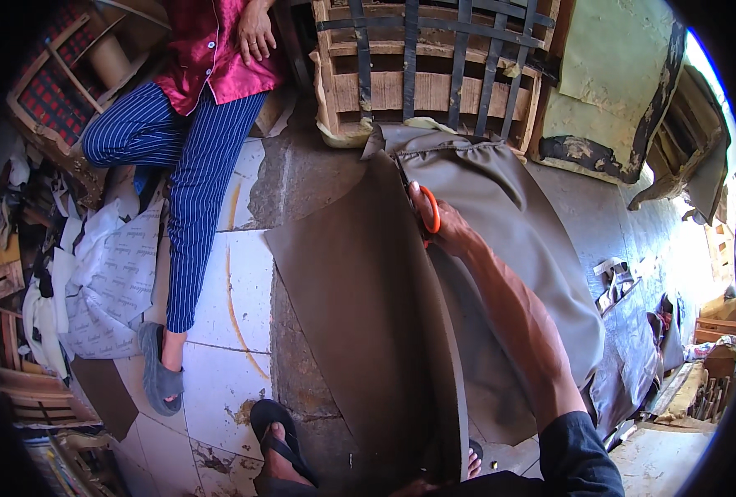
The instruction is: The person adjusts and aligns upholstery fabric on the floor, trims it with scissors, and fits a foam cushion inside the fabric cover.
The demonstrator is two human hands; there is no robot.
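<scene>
Our right hand point(447, 228) grips orange-handled scissors point(428, 211) mid-frame, cutting brown leatherette sheet point(360, 306) spread on the floor; it looks limp, light, best held taut near the cut. Our left hand is unseen.

A second person stands at upper left, wearing a magenta shirt point(210, 41), blue striped trousers point(181, 166) and a grey sandal point(159, 377). White printed paper sheets point(111, 282) lie crumpled beside that person's leg. The floor consists of cracked white tiles point(227, 331) with orange curved marks. A wooden frame with dark straps point(434, 66) leans at top centre. Wooden slats point(20, 398) are stacked at lower left. A black flip-flop point(277, 431) rests on the tiles at bottom.
</scene>
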